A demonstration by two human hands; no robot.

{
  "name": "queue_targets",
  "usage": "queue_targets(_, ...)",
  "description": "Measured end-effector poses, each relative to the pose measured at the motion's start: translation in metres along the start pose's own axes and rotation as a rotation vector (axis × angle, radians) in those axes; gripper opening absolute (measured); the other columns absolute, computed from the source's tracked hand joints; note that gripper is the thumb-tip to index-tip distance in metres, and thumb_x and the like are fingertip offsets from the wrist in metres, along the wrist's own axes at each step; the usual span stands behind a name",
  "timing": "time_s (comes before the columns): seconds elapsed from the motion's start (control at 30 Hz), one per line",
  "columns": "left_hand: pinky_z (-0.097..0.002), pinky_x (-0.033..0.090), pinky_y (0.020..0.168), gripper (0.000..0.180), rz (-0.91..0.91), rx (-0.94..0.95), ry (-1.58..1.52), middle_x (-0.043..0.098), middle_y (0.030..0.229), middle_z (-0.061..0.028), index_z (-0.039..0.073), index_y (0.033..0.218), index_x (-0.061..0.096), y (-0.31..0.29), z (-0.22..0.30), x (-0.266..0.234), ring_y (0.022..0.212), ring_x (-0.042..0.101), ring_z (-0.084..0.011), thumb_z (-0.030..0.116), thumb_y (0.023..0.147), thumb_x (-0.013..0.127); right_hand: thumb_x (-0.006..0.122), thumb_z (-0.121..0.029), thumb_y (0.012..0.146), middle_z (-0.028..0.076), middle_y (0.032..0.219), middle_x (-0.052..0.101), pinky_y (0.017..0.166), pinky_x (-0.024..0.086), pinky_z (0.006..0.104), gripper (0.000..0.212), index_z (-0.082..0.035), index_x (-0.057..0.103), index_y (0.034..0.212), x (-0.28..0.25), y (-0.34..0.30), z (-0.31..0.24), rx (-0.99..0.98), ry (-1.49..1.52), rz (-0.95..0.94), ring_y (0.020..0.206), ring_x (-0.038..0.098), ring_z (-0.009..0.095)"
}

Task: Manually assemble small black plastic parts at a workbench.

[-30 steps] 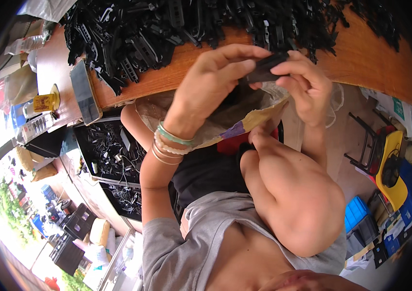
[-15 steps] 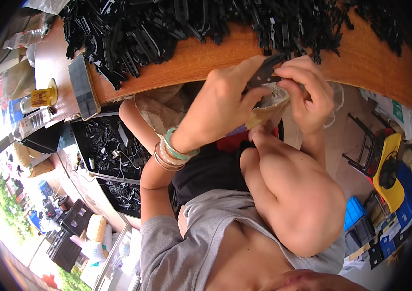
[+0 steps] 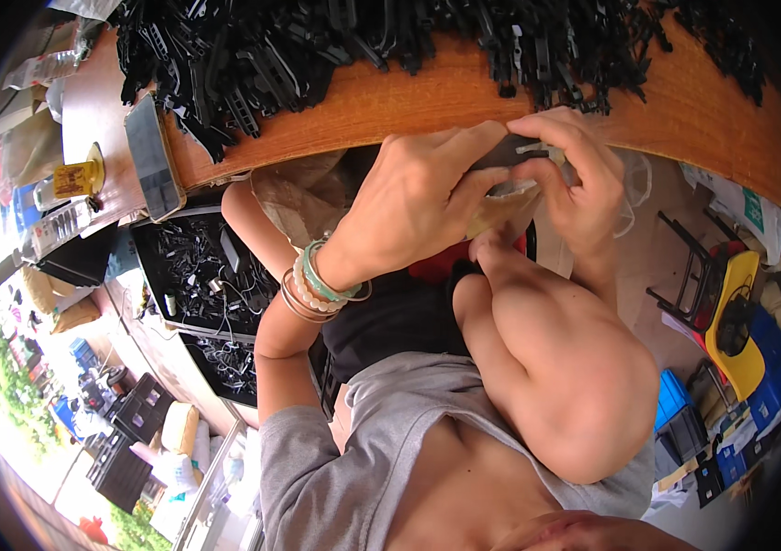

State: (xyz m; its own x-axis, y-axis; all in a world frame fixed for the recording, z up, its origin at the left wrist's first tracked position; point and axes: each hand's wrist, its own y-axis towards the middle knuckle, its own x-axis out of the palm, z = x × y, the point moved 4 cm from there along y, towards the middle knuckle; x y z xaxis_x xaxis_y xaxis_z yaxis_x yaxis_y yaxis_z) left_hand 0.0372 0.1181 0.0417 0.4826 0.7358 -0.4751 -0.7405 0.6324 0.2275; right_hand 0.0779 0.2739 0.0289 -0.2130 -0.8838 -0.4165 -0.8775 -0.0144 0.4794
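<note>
Between my two hands, just off the table's near edge, is a small black plastic part. My left hand, with several bangles on its wrist, pinches the part's left end between thumb and fingers. At the other end, the thumb and forefinger of my right hand close on the part. My fingers cover much of it, so its full shape is hidden. Below the hands hangs an open plastic bag, partly behind my fingers. Beyond them, a big heap of similar black plastic parts lies on the wooden table.
A phone lies at the table's left, near a yellow tape roll. Black trays of parts stand lower left. To the right are a yellow-and-black chair and blue crates. My bent knee rises beside my right arm.
Both hands have moved slightly down, toward me, with the black part. It has turned between the fingers, and my right thumb and forefinger now close over its right end.
</note>
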Motion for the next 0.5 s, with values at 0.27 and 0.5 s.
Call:
queue_targets(0.27, -0.0332, 0.052, 0.066, 0.034, -0.068, -0.057, -0.001, 0.067, 0.087, -0.0191, -0.002, 0.107, 0.064, -0.001, -0.008, -0.009, 0.074, 0.067, -0.0333, 0.005, 0.075, 0.071, 0.071, 0.009, 0.066, 0.009, 0.084, 0.065, 0.065, 0.049, 0.0311, 0.033, -0.001, 0.066, 0.097, 0.004, -0.001, 0.0, 0.01, -0.002, -0.021, 0.076, 0.061, 0.023)
queue_targets(0.5, -0.0363, 0.051, 0.067, 0.022, -0.112, 0.141, 0.086, 0.066, 0.081, -0.0138, 0.002, 0.089, 0.068, 0.018, -0.012, -0.046, 0.073, 0.062, -0.0324, 0.014, 0.071, 0.075, 0.068, 0.003, 0.077, 0.009, 0.086, 0.065, 0.068, 0.05, 0.0283, 0.018, 0.0, 0.067, 0.095, -0.013, -0.003, 0.013, 0.159, 0.015, 0.009, 0.078, 0.062, 0.019)
